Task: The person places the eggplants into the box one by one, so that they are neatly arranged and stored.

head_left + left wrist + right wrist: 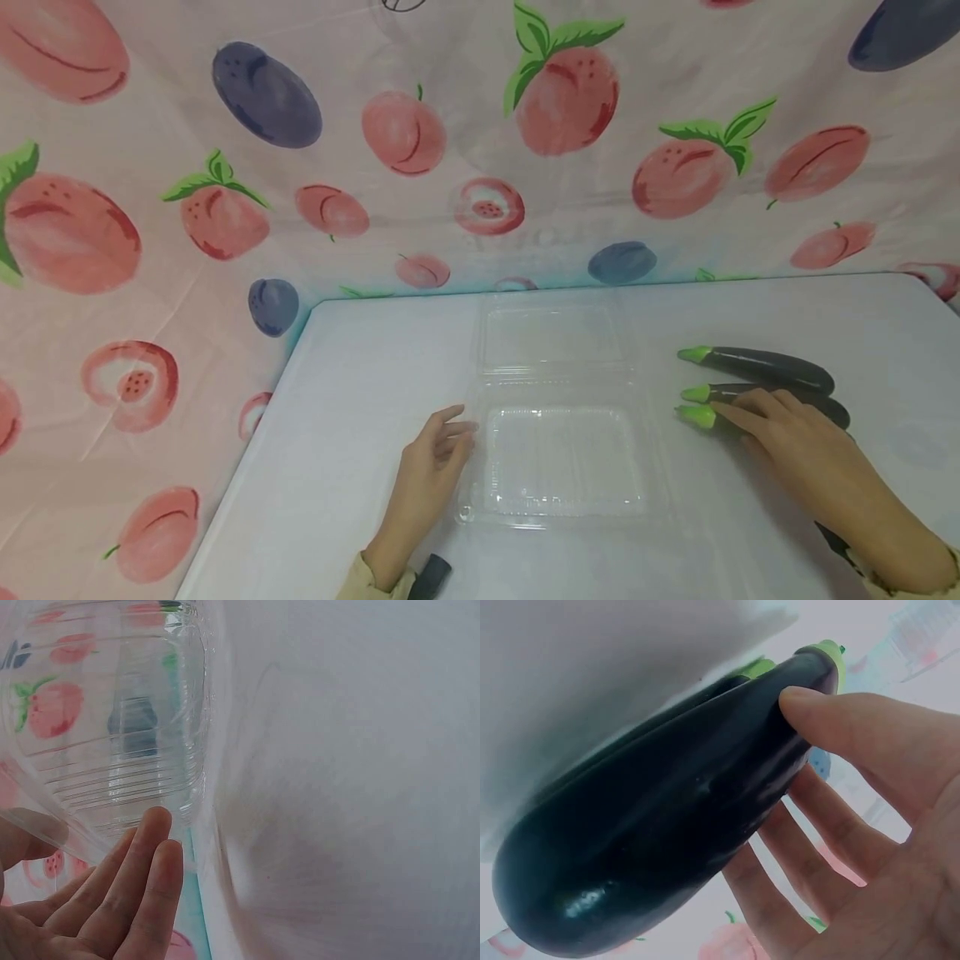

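Note:
Three dark eggplants with green caps lie side by side on the right of the table: the far eggplant (772,367), the middle eggplant (823,407) and the near eggplant (699,416). My right hand (798,442) grips the near eggplant (652,817), thumb on one side close to the cap and fingers on the other. Much of its body is hidden under the hand in the head view. At the left edge of a clear plastic container (566,467) is my left hand (431,462), fingers extended and fingertips right at the rim. The container's lid (555,337) lies folded back behind it.
The white table (360,375) ends at a fruit-patterned cloth (337,108) hanging at its back and left. A dark wrist device (431,577) shows by the left sleeve (367,581).

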`<state>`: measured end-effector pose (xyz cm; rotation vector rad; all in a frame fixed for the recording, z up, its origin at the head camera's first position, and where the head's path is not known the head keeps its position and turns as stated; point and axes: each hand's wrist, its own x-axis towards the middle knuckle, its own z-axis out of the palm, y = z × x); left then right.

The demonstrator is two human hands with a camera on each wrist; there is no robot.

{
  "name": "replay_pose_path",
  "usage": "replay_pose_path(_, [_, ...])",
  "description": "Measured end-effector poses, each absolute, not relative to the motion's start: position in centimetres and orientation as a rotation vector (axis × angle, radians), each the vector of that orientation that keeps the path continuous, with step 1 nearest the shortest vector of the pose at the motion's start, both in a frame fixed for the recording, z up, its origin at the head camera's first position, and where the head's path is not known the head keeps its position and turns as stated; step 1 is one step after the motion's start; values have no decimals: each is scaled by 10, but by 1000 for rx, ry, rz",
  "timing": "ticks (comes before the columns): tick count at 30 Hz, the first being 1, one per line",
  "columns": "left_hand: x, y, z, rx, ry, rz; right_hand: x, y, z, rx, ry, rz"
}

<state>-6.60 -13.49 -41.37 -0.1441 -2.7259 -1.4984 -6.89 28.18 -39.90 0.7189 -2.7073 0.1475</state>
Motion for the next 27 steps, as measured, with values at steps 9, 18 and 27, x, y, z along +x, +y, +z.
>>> replay_pose_path(9, [-65, -134, -413, -129, -2734, -1450, -68, 277, -391, 687, -2713, 196])
replay_pose_path(18, [-66, -134, -413, -128, -2732, -1468, -69, 274, -383, 673, -2742, 169])
replay_pose_path(27, [-66, -135, -415, -127, -2734, -1476, -69, 266, -373, 687, -2732, 184])
